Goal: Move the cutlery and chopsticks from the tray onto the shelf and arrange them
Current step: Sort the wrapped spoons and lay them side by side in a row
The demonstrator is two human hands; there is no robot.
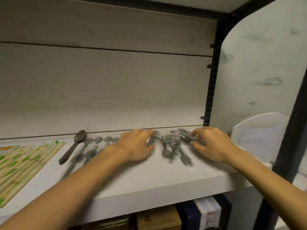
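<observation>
Two hands are on the white shelf [149, 185], both busy with a loose pile of wrapped cutlery [174, 146] which lies at about 1 o'clock from the middle of the view, near the black upright at the back right. The left hand [134, 145] lies palm down with bent fingers on the left edge of this pile, at 12 o'clock, and its fingertips seem to pinch one wrapped piece; the picture is blurred there, so I cannot say this grip for sure. The right hand [211, 145], at 2 o'clock, has thumb and fingers closed around a dark spoon [187, 139] from the top of the pile.

More spoons in a row [98, 143] are already laid side by side at 10 o'clock, with a dark spatula [73, 146] just beside them, and the packs of chopsticks [21, 165] lie flat at 9 o'clock. No tray is visible.

I judge that the moving is mostly finished and the arranging step is in hand. The next move probably needs one piece separated from the pile and laid parallel next to the row, bowl toward the back wall. The plastic wraps look slippery and overlap each other, so neighbours may slide along.
</observation>
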